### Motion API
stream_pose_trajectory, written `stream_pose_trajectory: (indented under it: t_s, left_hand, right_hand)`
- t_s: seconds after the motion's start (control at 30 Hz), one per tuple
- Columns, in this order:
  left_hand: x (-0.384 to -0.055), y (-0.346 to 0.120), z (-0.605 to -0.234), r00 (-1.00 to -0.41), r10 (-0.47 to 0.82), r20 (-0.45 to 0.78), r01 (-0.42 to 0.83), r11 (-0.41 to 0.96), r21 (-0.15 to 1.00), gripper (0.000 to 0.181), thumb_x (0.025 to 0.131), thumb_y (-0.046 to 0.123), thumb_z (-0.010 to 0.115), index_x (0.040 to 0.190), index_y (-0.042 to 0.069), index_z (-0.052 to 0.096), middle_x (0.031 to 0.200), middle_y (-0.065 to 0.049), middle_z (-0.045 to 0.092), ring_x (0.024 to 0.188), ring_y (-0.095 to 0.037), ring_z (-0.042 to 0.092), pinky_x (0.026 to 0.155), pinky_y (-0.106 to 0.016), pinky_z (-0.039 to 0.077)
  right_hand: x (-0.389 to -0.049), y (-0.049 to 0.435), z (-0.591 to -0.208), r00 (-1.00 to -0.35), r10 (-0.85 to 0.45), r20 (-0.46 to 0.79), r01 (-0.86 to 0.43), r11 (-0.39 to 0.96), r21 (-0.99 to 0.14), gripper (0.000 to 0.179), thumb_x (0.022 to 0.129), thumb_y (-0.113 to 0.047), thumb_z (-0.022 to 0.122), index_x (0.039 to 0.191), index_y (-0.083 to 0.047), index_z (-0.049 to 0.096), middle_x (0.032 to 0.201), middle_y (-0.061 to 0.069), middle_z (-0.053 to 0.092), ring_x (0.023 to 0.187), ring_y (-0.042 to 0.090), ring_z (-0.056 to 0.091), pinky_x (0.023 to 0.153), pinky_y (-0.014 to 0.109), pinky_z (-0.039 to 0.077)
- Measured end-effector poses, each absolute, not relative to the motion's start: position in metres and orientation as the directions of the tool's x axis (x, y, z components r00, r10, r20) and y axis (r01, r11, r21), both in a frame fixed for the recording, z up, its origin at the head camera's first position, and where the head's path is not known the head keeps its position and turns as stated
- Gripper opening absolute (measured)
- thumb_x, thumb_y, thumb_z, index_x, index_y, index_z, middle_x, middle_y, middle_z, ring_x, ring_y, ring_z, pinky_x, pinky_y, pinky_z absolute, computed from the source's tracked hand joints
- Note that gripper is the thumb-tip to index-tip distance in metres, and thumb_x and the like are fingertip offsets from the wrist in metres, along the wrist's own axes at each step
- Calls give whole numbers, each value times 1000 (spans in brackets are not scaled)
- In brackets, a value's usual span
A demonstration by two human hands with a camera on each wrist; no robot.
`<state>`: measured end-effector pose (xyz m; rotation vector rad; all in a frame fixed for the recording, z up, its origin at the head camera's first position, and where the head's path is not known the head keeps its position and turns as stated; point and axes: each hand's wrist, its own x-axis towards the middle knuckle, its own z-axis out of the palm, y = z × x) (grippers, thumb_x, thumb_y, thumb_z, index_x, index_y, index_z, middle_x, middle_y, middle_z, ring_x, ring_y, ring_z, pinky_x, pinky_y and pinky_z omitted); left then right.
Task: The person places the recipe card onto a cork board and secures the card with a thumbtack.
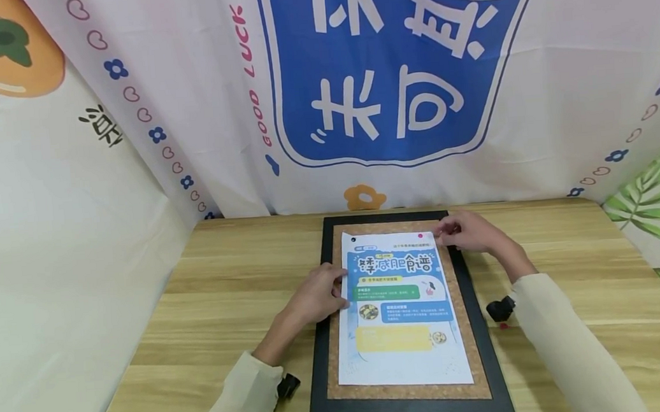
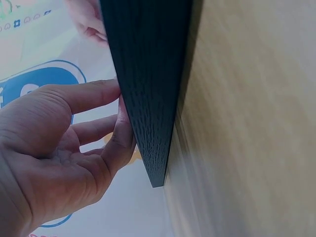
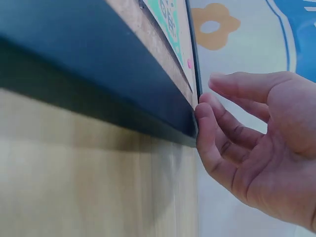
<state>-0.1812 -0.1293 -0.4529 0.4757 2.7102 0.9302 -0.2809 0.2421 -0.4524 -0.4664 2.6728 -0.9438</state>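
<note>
Paper sheet [image 1: 404, 368] lies on cork board [image 1: 400, 391] within a black frame [image 1: 413, 411] on the surface [image 1: 183, 325], a dark pin [image 1: 353, 239] and pink pin [image 1: 420, 235] in its top corners; the left hand [image 1: 315, 294], thumb and forefinger spread, rests at its left edge; the right hand [image 1: 470, 231], fingers loosely bent, holds nothing beside its top right corner

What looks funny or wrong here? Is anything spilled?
The words GOOD LUCK look odd: they run sideways up the cloth. The paper also has mismatched top corners: a black pin and a pink pin. Nothing looks spilled.
</note>
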Motion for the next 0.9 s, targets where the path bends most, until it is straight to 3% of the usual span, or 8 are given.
stream_pose_trajectory:
  t_s: [0.37,0.9]
  left_hand:
    - [-181,-129,-453,-919,378,-116,225,742,632,64,87,0,87,145,-7,62,117,-15,62,83,-15,58,65,-23,49]
    - [-181,-129,-453,-917,386,-99,250,751,611,63,85,0,88,143,-7,63,101,-9,60,81,-15,56,65,-22,46]
  right_hand:
    - [-247,260,-452,-925,-365,-109,-216,739,-638,26,101,-16,74,124,-2,77,100,10,72,86,22,55,72,31,47]
    - [-216,265,-453,-917,-382,-114,-224,730,-646,28,99,-18,77,122,-2,76,105,7,75,94,19,62,78,28,52]
